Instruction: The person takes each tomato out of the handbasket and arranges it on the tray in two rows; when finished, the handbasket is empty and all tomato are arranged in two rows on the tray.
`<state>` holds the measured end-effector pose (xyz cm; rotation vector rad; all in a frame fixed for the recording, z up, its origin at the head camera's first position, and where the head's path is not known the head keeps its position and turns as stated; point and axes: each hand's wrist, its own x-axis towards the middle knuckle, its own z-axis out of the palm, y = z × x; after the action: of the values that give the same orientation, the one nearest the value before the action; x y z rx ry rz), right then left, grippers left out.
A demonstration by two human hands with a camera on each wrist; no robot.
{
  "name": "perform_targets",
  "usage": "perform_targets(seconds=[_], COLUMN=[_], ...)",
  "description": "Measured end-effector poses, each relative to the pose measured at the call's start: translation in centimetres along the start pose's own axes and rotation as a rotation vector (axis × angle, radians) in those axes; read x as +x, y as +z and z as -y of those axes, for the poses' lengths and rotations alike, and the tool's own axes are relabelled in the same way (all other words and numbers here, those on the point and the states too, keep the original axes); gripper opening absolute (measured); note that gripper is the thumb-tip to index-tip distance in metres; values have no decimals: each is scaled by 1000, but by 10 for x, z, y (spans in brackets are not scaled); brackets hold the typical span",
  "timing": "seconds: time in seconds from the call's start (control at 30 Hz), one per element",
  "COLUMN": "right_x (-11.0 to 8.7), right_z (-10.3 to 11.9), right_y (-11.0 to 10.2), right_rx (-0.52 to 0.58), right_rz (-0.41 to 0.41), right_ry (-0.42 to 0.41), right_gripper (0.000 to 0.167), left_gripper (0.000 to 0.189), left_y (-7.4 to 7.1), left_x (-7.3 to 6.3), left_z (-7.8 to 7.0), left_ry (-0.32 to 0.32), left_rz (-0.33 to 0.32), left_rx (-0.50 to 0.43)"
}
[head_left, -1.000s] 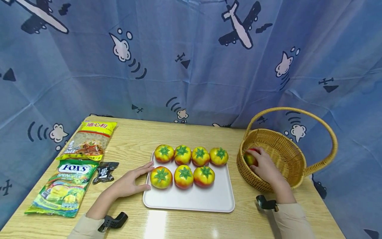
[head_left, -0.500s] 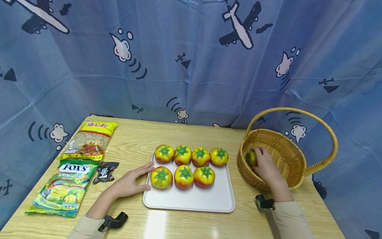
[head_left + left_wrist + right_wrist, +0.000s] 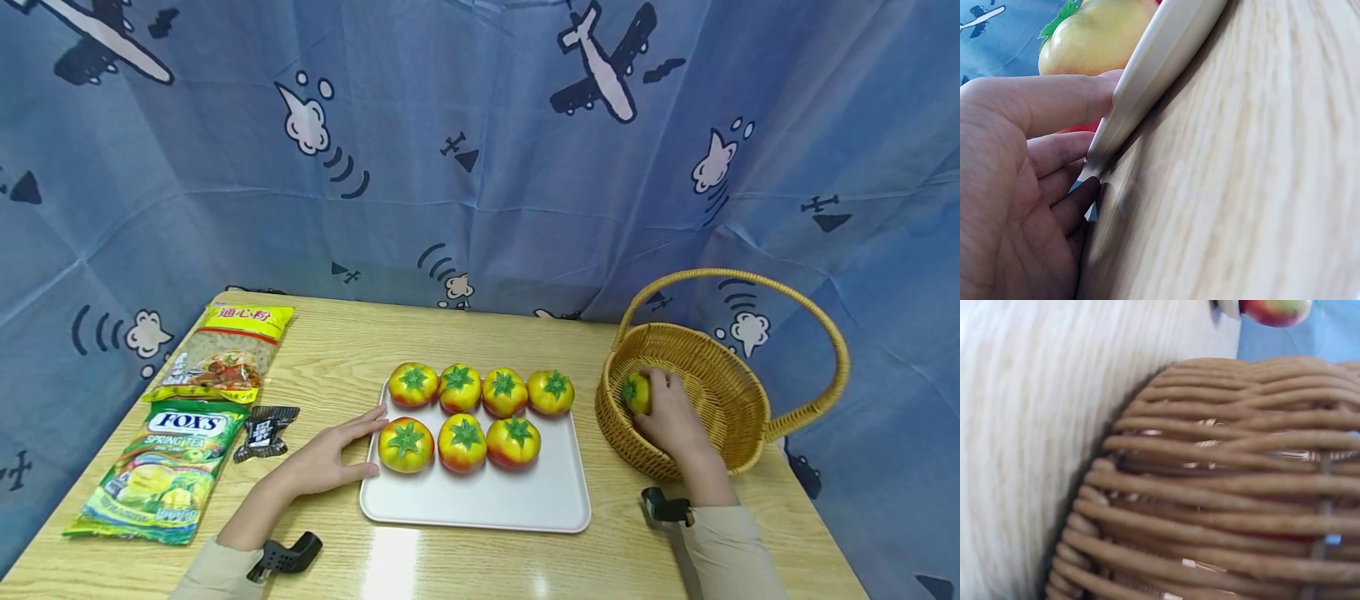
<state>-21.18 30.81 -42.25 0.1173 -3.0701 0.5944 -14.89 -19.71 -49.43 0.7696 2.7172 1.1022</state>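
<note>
In the head view, my right hand [image 3: 671, 417] reaches down inside the wicker basket [image 3: 628, 442] and grips a yellow-red tomato [image 3: 637, 394], its green top turned to the left. The right wrist view has the basket's woven wall [image 3: 1222, 487] filling most of it, and the hand is hidden there. Over on the left, my left hand [image 3: 330, 458] touches the left edge of the white tray [image 3: 480, 504] with extended fingers and thumb. Up close in the left wrist view, its fingertips meet the tray's rim [image 3: 1147, 81]. Several similar tomatoes [image 3: 462, 444] sit on the tray in two rows.
To the left lie a yellow pasta bag [image 3: 225, 354], a green candy bag [image 3: 161, 475] and a small black wrapped packet [image 3: 264, 433]. The basket's tall handle [image 3: 731, 275] arches over its opening. A blue patterned curtain [image 3: 480, 208] hangs behind the wooden table [image 3: 337, 333].
Inside the basket, the tomato has turned and shifted slightly right with my right hand, so its green top shows more. My left hand and the tray have stayed still.
</note>
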Motion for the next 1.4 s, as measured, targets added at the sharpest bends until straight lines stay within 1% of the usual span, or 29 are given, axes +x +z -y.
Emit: perform_targets(seconds=[0.1,0.23,0.57,0.67,0.9,1.07,1.4], right_x=[0,-1,-5,-7,-15,-19,-28], right_z=[-3,-4,-1,1,7,12,26], right_y=[0,-1,-11,-15,-25,-29,-30], right_rx=[53,91,209,247,273,282,346], right_rz=[11,9,-65,-73,-45,-58,-92], right_ry=[-2,-26,-107,-112,-90,-121,-194], right_gripper=[70,74,69,70,75,75,74], left_gripper=[68,67,68,68,68,68,68], left_y=[0,-1,-1,-1,-2,-2,-2], left_x=[0,0,0,0,0,0,0], left_z=[-1,-2,-2,-3,-3,-3,-2], left_ry=[5,8,-4,-5,-12,-8,0], left_rz=[-1,0,5,8,13,11,6], left_rx=[-5,-10,-8,-9,-8,-2,4])
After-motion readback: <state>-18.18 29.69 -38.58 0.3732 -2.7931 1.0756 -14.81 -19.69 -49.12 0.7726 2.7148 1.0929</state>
